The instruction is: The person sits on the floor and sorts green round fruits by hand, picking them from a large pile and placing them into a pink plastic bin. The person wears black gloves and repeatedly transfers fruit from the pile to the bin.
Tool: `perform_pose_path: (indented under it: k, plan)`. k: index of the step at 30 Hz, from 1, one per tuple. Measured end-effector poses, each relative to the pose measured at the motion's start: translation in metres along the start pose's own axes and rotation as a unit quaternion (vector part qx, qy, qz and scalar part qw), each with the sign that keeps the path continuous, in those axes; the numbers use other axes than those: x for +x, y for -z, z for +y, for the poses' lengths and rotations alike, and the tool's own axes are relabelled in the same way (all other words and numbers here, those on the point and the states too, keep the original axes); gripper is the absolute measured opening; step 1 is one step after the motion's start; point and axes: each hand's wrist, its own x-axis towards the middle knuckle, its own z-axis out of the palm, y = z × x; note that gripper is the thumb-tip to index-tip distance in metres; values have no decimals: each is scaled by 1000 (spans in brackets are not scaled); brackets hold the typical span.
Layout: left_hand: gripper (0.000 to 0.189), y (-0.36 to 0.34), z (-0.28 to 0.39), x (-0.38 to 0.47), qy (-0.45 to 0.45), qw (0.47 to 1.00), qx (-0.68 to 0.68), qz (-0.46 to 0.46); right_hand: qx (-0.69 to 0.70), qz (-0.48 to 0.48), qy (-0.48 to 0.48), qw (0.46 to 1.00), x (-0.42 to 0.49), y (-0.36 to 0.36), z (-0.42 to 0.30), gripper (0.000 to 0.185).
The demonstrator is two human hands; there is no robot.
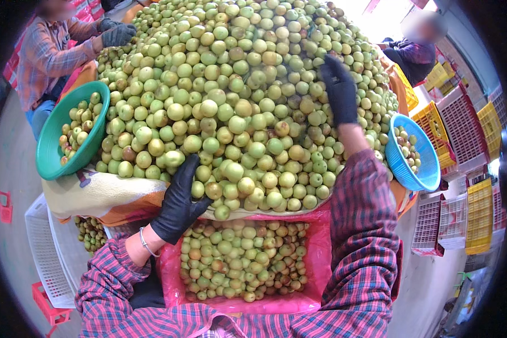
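Observation:
A large heap of green jujubes, some with brown patches, rises before me. My left hand, in a black glove, is at the heap's front edge with thumb and fingers spread against the fruit. Farther up on the right side, my right hand, also black-gloved, lies over the heap with its back towards me. What is under its palm is hidden. Directly below the front edge, a crate lined with pink plastic film holds many more jujubes.
A green basin of jujubes rests at the left, a blue basket at the right. White crates stand lower left; yellow crates are stacked right. One person with grey gloves works at left; another person sits at right.

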Motion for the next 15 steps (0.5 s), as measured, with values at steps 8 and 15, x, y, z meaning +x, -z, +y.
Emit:
perform_pose_path:
  k: [8, 15]
  plan:
    - [81, 2, -1, -5, 2, 1000, -5, -14, -287, -35, -22, 957, 58, 43, 93, 35]
    - [76, 0, -2, -4, -2, 1000, -16, -10, -287, -107, -133, 943, 60, 34, 95, 41]
